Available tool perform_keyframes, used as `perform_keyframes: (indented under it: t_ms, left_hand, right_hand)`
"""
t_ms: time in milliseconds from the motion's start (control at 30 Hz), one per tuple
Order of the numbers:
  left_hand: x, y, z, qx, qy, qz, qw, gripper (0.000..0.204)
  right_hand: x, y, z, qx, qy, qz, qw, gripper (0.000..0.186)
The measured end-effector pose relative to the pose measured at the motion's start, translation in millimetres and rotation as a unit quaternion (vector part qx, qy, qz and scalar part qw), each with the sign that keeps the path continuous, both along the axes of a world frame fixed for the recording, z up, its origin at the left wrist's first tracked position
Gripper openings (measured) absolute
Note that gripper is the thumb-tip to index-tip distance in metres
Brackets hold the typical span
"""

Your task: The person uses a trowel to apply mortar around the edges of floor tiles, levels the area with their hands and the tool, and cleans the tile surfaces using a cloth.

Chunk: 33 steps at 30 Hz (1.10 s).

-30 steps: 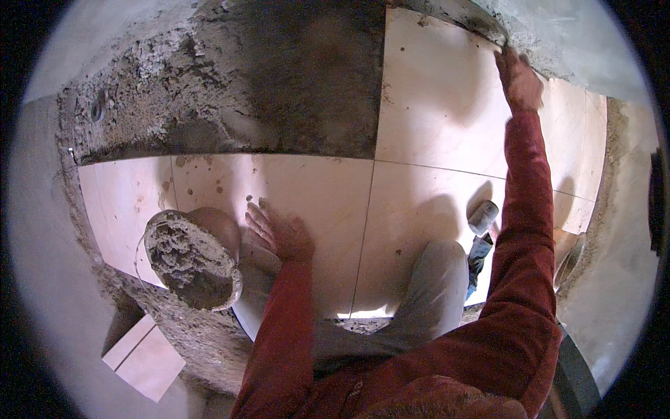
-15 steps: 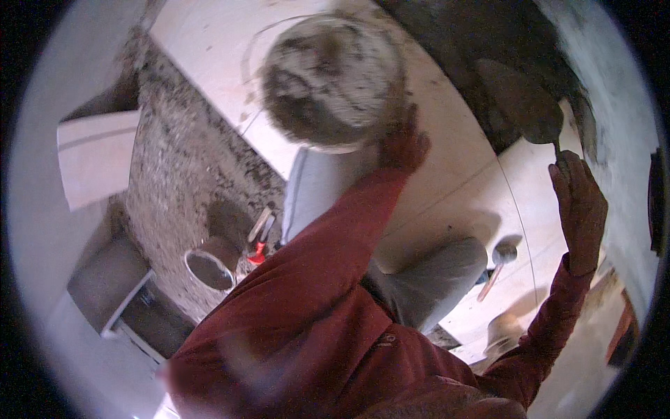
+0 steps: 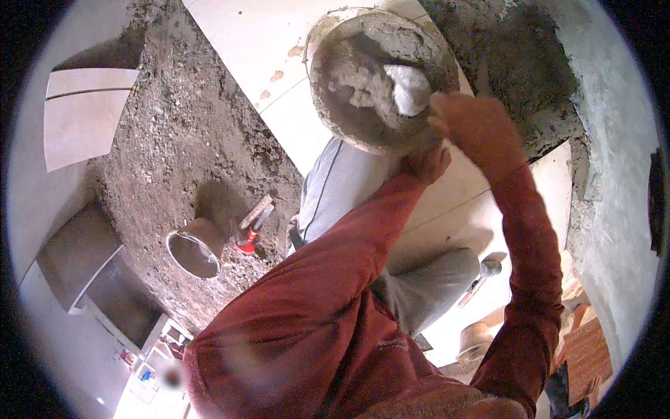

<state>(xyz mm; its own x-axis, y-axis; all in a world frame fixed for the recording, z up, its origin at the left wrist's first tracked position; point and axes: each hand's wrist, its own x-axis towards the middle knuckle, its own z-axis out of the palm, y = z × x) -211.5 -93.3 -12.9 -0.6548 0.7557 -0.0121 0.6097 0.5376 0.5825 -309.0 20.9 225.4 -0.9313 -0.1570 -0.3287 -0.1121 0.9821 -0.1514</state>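
A round bucket of wet grey mortar stands on the pale floor tiles, close to my knee. My right hand is over its right rim, fingers closed round a trowel handle that they mostly hide. The trowel's blade, pale with glare, lies in the mortar. Against the bucket's near right side, just below the right hand, my left hand grips it low, its fingers partly hidden.
Dark spread mortar borders the wall at upper right. A mallet lies beside my knee. On the rough ground at left are a small bucket, hand tools with a red part, and loose tile pieces. A ridged reddish-brown block shows at lower right.
My right hand has swung left with the trowel, from the spread mortar by the wall into the bucket. My left hand stays at the bucket. The view has shifted.
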Motion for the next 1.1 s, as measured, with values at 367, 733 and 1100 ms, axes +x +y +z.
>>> perform_keyframes:
  t_ms: [367, 733, 1100]
  left_hand:
    - [8.9, 4.6, -14.5, -0.035, 0.066, 0.0, 0.997, 0.072]
    - [-5.7, 12.2, 14.5, -0.081, 0.152, 0.017, 0.985, 0.07]
    - [-5.1, 33.8, 21.2, -0.203, 0.12, 0.027, 0.971, 0.072]
  right_hand:
    - [36.3, 13.8, -32.8, -0.371, -0.083, -0.138, 0.914, 0.047]
    - [180.7, 89.8, -6.9, -0.398, -0.065, -0.271, 0.874, 0.048]
    - [297.1, 344.2, -16.0, -0.291, -0.033, -0.549, 0.783, 0.036]
